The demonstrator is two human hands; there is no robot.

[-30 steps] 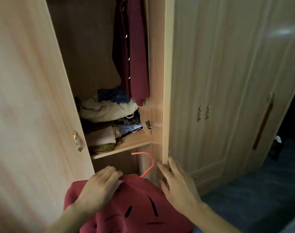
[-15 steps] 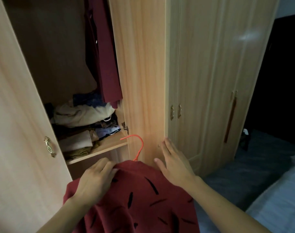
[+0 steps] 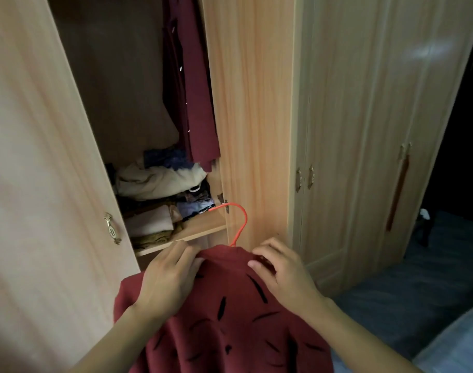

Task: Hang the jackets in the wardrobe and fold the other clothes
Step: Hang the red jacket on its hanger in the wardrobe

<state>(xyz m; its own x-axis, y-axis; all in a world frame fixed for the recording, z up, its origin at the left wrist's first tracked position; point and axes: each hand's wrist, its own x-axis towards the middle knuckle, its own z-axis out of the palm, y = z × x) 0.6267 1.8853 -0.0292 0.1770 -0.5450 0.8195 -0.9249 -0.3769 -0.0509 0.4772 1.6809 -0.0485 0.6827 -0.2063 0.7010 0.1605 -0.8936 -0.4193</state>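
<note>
A dark red garment with black dashes [image 3: 230, 319] hangs on an orange hanger [image 3: 239, 224], whose hook sticks up above the collar. My left hand [image 3: 168, 278] grips the garment's left shoulder. My right hand [image 3: 281, 273] pinches the cloth at the collar's right side with curled fingers. Both hands hold it in front of the open wardrobe [image 3: 116, 90]. Inside, a maroon garment [image 3: 192, 98] hangs at the right of the compartment.
The left door [image 3: 41, 170], with a brass knob [image 3: 112, 230], stands open beside me. The right door [image 3: 251, 117] is swung open too. A shelf [image 3: 203, 228] carries piled folded clothes [image 3: 160, 184]. Shut doors [image 3: 351, 130] stand to the right; a bed corner [image 3: 456, 345] is at bottom right.
My right hand has left the open right door and now pinches the garment's collar. The view has shifted, and the hanger hook sits higher against the door.
</note>
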